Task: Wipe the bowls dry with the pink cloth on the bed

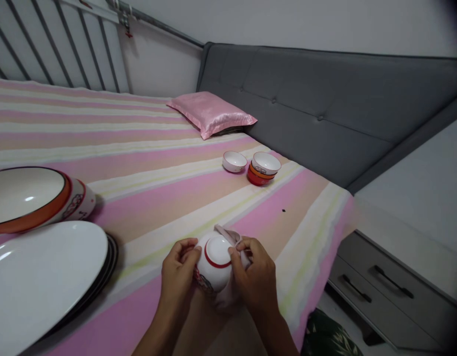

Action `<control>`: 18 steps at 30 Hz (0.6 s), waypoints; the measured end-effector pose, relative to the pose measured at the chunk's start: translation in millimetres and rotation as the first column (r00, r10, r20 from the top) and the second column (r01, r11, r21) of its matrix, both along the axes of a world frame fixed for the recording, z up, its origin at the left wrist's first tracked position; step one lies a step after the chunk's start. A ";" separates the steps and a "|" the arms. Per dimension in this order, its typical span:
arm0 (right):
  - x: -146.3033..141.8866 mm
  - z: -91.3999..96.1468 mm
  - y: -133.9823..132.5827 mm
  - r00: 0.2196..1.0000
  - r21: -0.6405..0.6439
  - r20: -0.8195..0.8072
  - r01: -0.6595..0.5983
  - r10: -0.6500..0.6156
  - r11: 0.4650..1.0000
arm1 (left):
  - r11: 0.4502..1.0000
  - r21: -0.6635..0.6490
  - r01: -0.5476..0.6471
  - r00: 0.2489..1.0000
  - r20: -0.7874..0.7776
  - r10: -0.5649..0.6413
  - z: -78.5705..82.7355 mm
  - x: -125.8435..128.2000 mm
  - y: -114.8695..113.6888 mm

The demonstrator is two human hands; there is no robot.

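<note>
A white bowl (213, 277) with a red ring round its foot and a dark and red pattern on its side is tipped with its base towards me. My left hand (180, 269) is closed on the bowl's left side. In my right hand (254, 272) a pale pinkish cloth (230, 236) is pinched against the bowl's right side, and part of it hangs below. Farther off, a small white bowl (235, 162) stands beside a stack of bowls (263, 170), white on top, orange and red beneath.
At left lie large nested oval bowls (63, 198) and a stack of white oval plates (46, 277). The striped bedsheet (158, 198) covers the bed, with a pink pillow (213, 111) by the grey headboard (317, 94). A drawer cabinet (384, 282) stands at right.
</note>
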State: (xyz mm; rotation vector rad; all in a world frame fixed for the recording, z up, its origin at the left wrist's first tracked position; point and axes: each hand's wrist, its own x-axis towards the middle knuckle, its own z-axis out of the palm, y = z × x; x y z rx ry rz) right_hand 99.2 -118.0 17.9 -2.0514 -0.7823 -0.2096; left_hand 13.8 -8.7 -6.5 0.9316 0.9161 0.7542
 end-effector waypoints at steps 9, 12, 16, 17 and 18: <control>27.3 -16.6 -5.0 0.981 -0.168 0.114 0.173 -0.155 0.971 | 0.998 0.058 0.013 1.000 -0.026 -0.011 -2.5 -0.4 0.8; 33.9 -21.7 -15.2 0.954 -0.195 0.197 0.264 -0.226 0.945 | 0.999 0.030 0.021 1.000 -0.003 -0.021 -5.1 -0.2 0.4; 36.4 -16.5 -25.8 0.960 -0.195 0.117 0.275 -0.256 0.942 | 1.000 0.011 0.021 1.000 0.003 -0.021 -6.6 0.0 -0.2; 35.8 -13.7 -27.0 0.961 -0.188 0.071 0.277 -0.269 0.942 | 1.000 0.007 0.020 1.000 0.006 -0.020 -6.4 0.0 -0.4; 34.6 -10.7 -27.6 0.959 -0.163 0.020 0.282 -0.283 0.945 | 1.000 0.005 0.019 1.000 0.007 -0.019 -6.1 -0.1 -0.5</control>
